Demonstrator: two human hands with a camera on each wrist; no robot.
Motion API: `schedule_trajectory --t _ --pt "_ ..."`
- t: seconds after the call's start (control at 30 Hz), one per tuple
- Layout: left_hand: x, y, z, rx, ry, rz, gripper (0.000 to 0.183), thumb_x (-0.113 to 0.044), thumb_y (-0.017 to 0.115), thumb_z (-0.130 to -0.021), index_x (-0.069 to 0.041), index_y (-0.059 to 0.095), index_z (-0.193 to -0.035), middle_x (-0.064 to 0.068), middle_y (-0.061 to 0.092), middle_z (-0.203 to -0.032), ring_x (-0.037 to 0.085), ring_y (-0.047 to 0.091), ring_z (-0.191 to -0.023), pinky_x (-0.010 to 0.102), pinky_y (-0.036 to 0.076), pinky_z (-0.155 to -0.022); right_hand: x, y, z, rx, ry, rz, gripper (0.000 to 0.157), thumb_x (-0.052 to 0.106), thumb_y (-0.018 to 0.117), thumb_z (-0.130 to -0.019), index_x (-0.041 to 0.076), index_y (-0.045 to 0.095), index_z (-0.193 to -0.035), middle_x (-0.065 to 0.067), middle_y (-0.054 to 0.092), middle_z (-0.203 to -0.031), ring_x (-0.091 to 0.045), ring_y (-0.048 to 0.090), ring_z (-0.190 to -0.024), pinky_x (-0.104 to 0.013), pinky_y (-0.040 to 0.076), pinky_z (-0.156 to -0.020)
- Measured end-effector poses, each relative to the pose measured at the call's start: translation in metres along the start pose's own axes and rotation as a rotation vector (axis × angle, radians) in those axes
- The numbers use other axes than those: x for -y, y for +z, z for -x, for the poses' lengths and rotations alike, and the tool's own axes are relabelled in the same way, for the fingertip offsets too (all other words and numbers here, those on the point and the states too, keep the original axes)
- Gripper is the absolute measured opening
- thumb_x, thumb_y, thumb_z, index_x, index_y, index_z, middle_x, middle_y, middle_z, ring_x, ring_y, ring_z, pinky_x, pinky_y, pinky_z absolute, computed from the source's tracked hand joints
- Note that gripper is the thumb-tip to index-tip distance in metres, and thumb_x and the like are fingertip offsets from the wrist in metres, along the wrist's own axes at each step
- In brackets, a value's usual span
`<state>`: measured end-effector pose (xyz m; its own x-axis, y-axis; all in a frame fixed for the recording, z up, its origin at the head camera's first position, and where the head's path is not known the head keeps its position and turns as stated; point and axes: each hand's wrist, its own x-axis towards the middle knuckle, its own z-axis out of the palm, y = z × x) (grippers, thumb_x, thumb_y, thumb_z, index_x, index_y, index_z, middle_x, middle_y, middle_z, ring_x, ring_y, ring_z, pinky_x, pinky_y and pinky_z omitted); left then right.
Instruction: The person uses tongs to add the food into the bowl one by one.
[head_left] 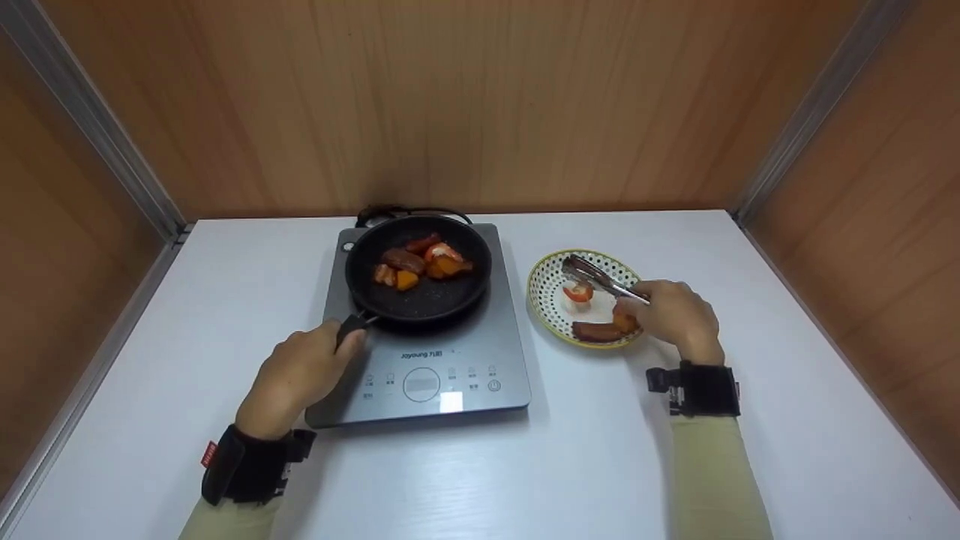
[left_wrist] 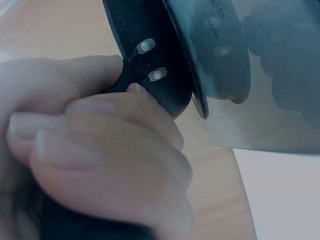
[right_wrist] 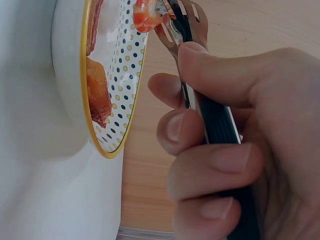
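My left hand (head_left: pixel 304 375) grips the black handle (head_left: pixel 351 328) of a frying pan (head_left: pixel 390 304), its fingers curled round it in the left wrist view. Inside the pan lie a brown piece (head_left: pixel 403 260), an orange chunk (head_left: pixel 406 280) and other red and orange food pieces. My right hand (head_left: pixel 675 315) holds metal tongs (head_left: pixel 611 285) with dark grips over a dotted, yellow-rimmed plate (head_left: pixel 546 319). Below the tong tips is a red-and-white, shrimp-like piece (head_left: pixel 579 293), which overlaps the tips in the right wrist view. A reddish-brown strip (head_left: pixel 596 331) and an orange piece (head_left: pixel 625 319) lie nearer the plate's front.
Under the pan, a grey induction cooktop (head_left: pixel 465 367) sits on the white table (head_left: pixel 457 480). A black cord (head_left: pixel 420 210) runs behind it. Wooden panels (head_left: pixel 465 105) enclose the back and both sides. The plate stands just right of the cooktop.
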<state>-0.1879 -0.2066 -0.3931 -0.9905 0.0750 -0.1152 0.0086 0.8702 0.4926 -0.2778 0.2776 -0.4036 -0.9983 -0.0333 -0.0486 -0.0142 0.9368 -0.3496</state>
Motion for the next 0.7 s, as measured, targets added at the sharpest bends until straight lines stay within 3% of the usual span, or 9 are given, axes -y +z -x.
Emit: schedule_trajectory --t 0.2,0.7 --pt "-0.001 0.0 -0.001 0.007 -0.004 -0.005 0.039 -0.042 0.047 -0.114 -0.005 0.055 -0.101 0.011 0.058 -0.082 0.028 0.057 -0.077 0.039 0.04 -0.062 0.003 -0.002 0.003 -0.048 -0.039 -0.003 0.039 0.041 0.065 -0.105 0.016 0.072 -0.135 -0.01 0.069 -0.104 -0.03 0.059 -0.09 -0.039 0.04 -0.067" --pt "0.0 -0.001 -0.001 0.01 -0.002 -0.024 0.04 -0.042 0.046 -0.114 -0.004 0.056 -0.106 0.015 0.063 -0.09 0.03 0.058 -0.08 0.044 0.045 -0.068 0.028 -0.003 0.009 -0.138 -0.083 0.029 0.048 0.043 0.064 -0.105 0.014 0.068 -0.142 -0.018 0.072 -0.122 -0.035 0.062 -0.095 -0.05 0.048 -0.072"
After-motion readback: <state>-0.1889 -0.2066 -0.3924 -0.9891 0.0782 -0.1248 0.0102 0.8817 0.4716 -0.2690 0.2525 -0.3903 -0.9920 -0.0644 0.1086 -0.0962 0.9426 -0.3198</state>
